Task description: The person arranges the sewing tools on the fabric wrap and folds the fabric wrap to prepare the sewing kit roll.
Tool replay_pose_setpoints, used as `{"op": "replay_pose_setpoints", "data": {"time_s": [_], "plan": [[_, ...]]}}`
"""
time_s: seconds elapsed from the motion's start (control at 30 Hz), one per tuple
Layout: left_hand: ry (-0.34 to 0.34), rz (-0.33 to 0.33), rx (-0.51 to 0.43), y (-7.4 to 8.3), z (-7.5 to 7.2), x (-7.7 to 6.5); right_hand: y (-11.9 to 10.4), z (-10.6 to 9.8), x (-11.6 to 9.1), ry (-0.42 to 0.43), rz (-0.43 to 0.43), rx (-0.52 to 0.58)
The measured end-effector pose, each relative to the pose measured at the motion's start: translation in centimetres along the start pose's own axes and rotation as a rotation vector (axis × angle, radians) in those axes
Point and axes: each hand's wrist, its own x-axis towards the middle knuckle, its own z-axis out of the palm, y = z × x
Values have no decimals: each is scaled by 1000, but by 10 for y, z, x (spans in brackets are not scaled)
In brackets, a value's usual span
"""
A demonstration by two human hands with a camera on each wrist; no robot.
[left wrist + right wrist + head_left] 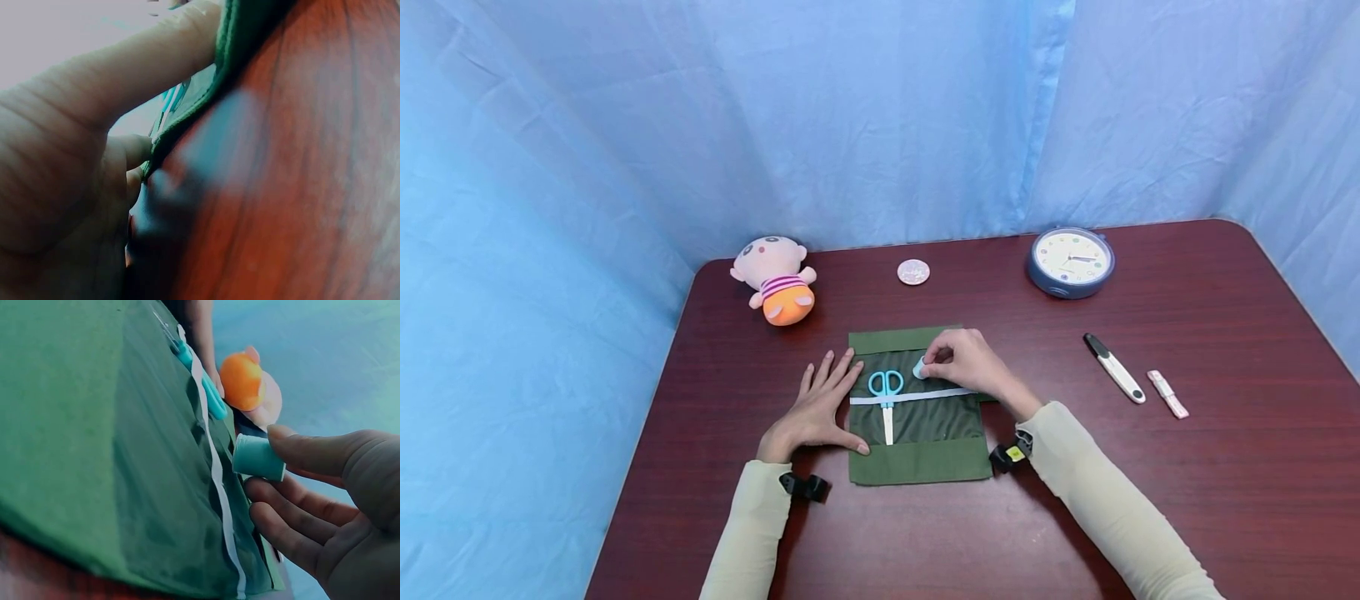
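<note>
A green fabric organizer [919,463] lies unfolded on the table, crossed by a white elastic strip [936,394]. Scissors with light-blue handles [886,384] are tucked under that strip on the left, blades toward the front. My right hand [966,360] pinches a small teal thread spool [257,457] between thumb and fingers, over the organizer's upper part, right of the scissors. Fingers spread, my left hand [816,414] rests along the organizer's left edge. Its thumb [169,47] presses on the near left corner, as the left wrist view shows.
Behind the organizer are a plush doll [778,283], a round glittery disc [913,272] and a blue clock [1070,260]. On the right lie a black-and-white slim tool [1115,368] and a small white-and-pink folded strip [1168,394]. Blue curtains [865,117] hang behind the brown table [970,542].
</note>
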Motion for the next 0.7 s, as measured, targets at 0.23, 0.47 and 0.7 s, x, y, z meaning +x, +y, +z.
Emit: {"op": "replay_pose_setpoints", "data": {"time_s": [0.23, 0.47, 0.7], "plan": [[-1, -1, 2, 0, 0, 0, -3, 8, 1, -1, -74, -36], [0, -3, 5, -1, 0, 0, -4, 12, 1, -33, -165, -95], [0, -3, 3, -1, 0, 1, -3, 14, 2, -74, -210, -93]]}}
